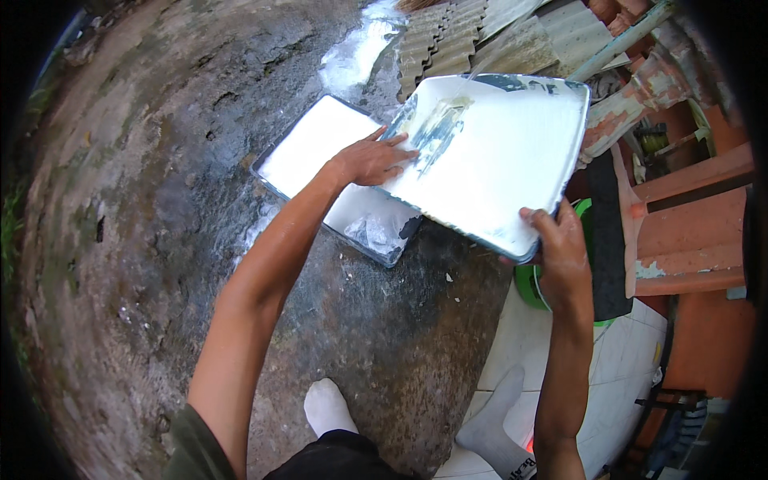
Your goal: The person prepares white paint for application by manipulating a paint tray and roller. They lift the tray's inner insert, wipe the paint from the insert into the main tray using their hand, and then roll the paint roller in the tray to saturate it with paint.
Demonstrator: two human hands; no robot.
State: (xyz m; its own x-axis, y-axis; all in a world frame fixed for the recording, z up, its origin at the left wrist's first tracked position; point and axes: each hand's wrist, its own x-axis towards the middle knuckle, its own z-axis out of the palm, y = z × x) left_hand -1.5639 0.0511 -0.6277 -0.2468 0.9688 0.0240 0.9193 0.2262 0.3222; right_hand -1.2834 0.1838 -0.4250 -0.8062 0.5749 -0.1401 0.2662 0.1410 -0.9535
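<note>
A shallow rectangular tray, coated in wet white stuff, is held tilted in front of me. Bluish-grey streaks show through the white near its left side. My right hand grips its lower right corner, thumb on the inner face. At the left edge, my left hand has its fingers spread, with fingertips touching the coated surface by the streaks. Below and to the left, a second dark-rimmed tray lies on the ground with a white layer in it. The held tray and my left forearm partly cover it.
Spilled white liquid runs over the rough wet ground beyond the trays. Corrugated sheets and orange-painted masonry stand right. A green container and a dark strip sit beside pale tiles.
</note>
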